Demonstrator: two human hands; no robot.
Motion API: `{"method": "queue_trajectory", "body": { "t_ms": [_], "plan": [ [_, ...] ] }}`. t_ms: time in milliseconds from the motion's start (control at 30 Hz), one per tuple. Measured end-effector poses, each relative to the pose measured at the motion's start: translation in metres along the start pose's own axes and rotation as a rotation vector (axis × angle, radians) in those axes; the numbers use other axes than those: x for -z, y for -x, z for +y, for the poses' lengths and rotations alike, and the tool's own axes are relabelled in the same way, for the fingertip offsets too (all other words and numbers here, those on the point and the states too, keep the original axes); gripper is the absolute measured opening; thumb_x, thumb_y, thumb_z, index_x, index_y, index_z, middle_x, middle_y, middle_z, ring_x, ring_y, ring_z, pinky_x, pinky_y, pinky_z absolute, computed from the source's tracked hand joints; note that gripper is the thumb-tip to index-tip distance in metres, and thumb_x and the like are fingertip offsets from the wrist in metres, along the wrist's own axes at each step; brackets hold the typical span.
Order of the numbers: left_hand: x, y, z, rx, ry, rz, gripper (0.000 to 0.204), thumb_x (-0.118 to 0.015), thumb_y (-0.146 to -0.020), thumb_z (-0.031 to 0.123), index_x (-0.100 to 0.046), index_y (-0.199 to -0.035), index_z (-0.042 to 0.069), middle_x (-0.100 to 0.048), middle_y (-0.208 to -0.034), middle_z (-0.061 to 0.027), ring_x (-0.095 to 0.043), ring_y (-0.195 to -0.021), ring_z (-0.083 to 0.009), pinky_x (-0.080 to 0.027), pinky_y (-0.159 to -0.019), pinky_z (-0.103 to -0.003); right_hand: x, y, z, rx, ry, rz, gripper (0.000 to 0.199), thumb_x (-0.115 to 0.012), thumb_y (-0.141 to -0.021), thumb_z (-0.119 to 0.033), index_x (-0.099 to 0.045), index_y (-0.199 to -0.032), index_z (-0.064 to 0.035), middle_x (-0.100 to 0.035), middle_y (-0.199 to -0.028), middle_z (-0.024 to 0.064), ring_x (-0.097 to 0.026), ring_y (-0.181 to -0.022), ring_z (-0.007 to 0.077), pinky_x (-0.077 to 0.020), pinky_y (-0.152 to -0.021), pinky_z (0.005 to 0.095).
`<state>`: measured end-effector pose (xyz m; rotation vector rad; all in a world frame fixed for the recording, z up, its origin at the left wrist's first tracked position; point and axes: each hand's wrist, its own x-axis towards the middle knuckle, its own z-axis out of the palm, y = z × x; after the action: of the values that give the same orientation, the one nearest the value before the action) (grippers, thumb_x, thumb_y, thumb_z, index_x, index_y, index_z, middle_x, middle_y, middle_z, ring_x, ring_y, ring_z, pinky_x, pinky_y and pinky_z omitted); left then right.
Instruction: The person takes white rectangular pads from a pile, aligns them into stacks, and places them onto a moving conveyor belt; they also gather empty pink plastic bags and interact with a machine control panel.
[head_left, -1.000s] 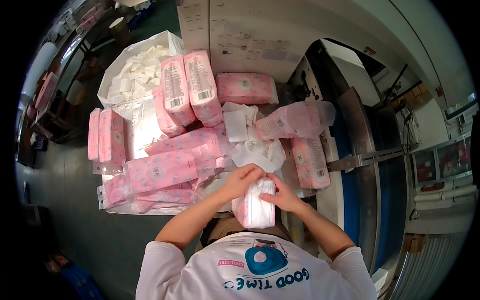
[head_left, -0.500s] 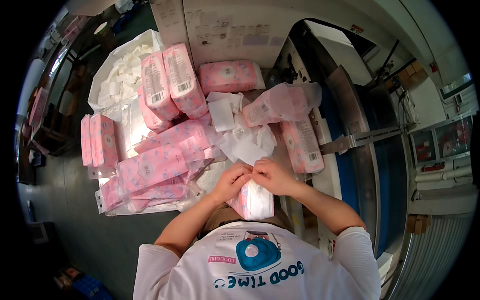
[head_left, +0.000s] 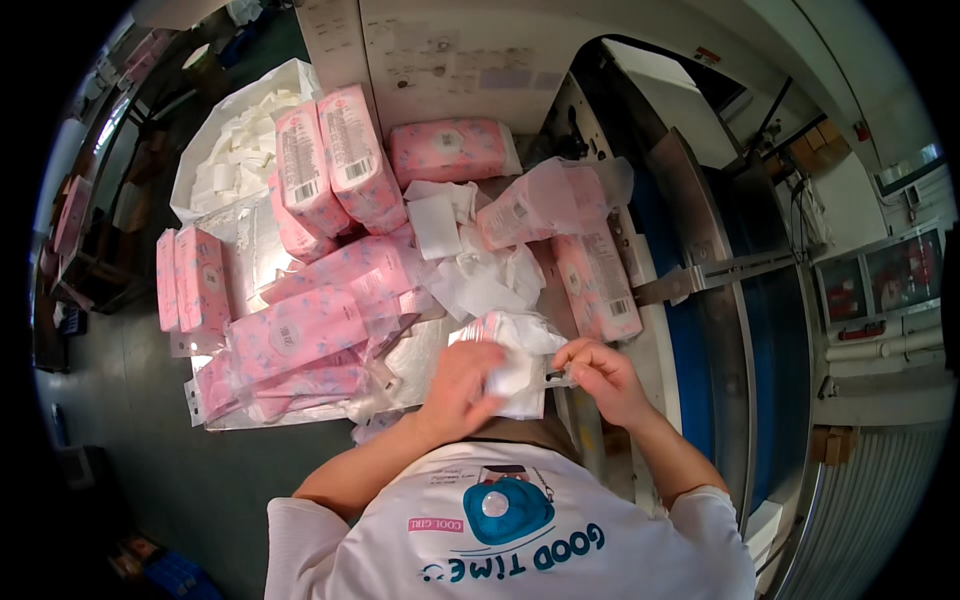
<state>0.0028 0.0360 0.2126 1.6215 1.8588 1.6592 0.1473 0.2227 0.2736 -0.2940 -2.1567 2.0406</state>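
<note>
1. Take the heap of loose white sheets (head_left: 490, 285) as the landmark. The soft pack (head_left: 523, 385), white in front with some pink towards its far end, is just on the near side of that heap, close before the person's shirt (head_left: 500, 540).
2. The left hand (head_left: 465, 390), to the near left of the heap, lies over the pack's left side with its fingers bent. It is blurred, so I cannot tell whether they grasp or merely rest. A broad, steady palm probably serves better than a squeeze, since such a soft body likely creases.
3. The right hand (head_left: 605, 380), to the near right of the heap, has thumb and forefinger drawn together beside the pack's right edge. Something thin seems to be at their tips; whether they pinch it, I cannot tell. A light hold and a slow pull are likely safest, as a tug could tear film.
4. A loose whitish flap (head_left: 540, 335) shows at the pack's far end, near the heap; keep it from catching on those sheets.
5. Pink wrappers (head_left: 285, 335) lie left of the heap and a pink pack (head_left: 597, 285) right of it; working on the near side should avoid both.
</note>
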Motion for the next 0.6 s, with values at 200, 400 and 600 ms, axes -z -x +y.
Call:
{"method": "queue_trajectory", "body": {
  "t_ms": [200,400,600],
  "plan": [
    [-0.007,0.004,-0.003,-0.157,-0.248,-0.365,0.044,-0.066,-0.075,0.021,-0.054,-0.114,0.005,-0.053,-0.120,-0.0049,-0.045,-0.118,-0.0239,-0.027,-0.102,-0.045,-0.009,-0.015,-0.020,-0.064,0.567,-0.209,0.019,-0.057,-0.082,-0.015,-0.052,-0.096,-0.0035,-0.058,-0.100,0.0104,-0.057,-0.076,0.0177,-0.0455,-0.072,0.0297],
    [-0.011,0.008,-0.011,-0.148,-0.181,-0.247,0.030,-0.067,-0.074,0.015,-0.061,-0.102,0.006,-0.060,-0.105,-0.0043,-0.051,-0.110,-0.0212,-0.030,-0.101,-0.044,-0.031,-0.035,-0.009,0.070,1.116,-0.385,0.036,-0.061,-0.079,-0.038,-0.055,-0.095,-0.0063,-0.058,-0.082,0.0101,-0.060,-0.068,0.0311,-0.0472,-0.060,0.0395],
    [-0.002,0.011,-0.023,-0.086,-0.115,-0.228,0.017,-0.066,-0.076,0.012,-0.063,-0.092,0.007,-0.063,-0.098,-0.0035,-0.055,-0.105,-0.0224,-0.031,-0.099,-0.044,-0.032,-0.036,0.008,0.127,1.094,-0.590,0.026,-0.057,-0.083,-0.030,-0.056,-0.075,-0.0050,-0.058,-0.077,0.0080,-0.060,-0.069,0.0300,-0.0464,-0.058,0.0400]
  ]
}}
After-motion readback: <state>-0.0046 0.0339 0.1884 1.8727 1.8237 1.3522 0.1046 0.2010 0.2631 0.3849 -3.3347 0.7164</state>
